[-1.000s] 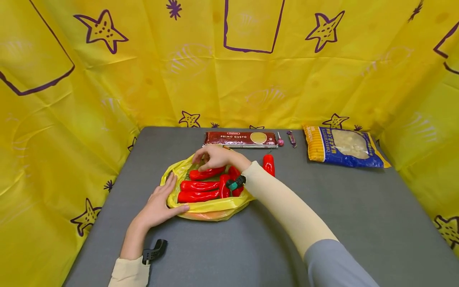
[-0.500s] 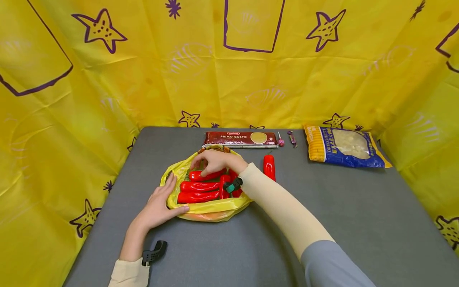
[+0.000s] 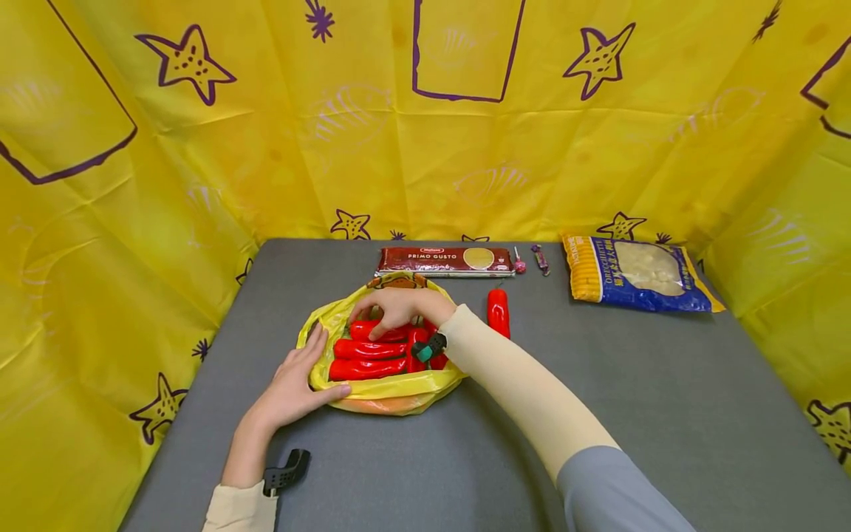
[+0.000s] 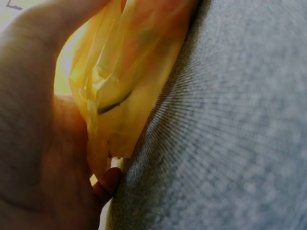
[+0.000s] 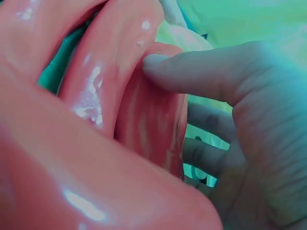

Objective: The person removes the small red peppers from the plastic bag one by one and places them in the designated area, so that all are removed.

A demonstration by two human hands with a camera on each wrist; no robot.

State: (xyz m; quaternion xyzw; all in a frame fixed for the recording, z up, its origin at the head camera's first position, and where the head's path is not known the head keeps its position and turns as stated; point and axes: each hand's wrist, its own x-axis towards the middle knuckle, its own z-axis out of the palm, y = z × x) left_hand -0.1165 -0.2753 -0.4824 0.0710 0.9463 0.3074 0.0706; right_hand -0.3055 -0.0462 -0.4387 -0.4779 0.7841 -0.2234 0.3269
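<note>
A yellow plastic bag (image 3: 405,386) lies with its mouth spread, several glossy red chili peppers (image 3: 371,349) inside. My left hand (image 3: 289,388) rests against the bag's left side, fingers extended along the rim and thumb laid over the near edge. In the left wrist view, the thin yellow plastic (image 4: 139,91) bulges beside the palm, close over the table. Reaching into the bag, my right hand (image 3: 399,307) grips the farthest chili pepper (image 3: 361,329). The right wrist view has the thumb on that pepper (image 5: 148,115) and the other fingers behind it.
Right of the bag, one red chili pepper (image 3: 498,312) lies on the grey table (image 3: 638,414). Behind stand a brown Primo Gusto pasta pack (image 3: 445,260), a lollipop (image 3: 520,263) and a wrapped candy (image 3: 541,260). A blue-yellow orecchiette bag (image 3: 641,273) lies at the back right.
My right hand has come down from the bag's far rim onto the farthest chili pepper and its fingers have closed around it. The left hand has stayed at the bag's left side.
</note>
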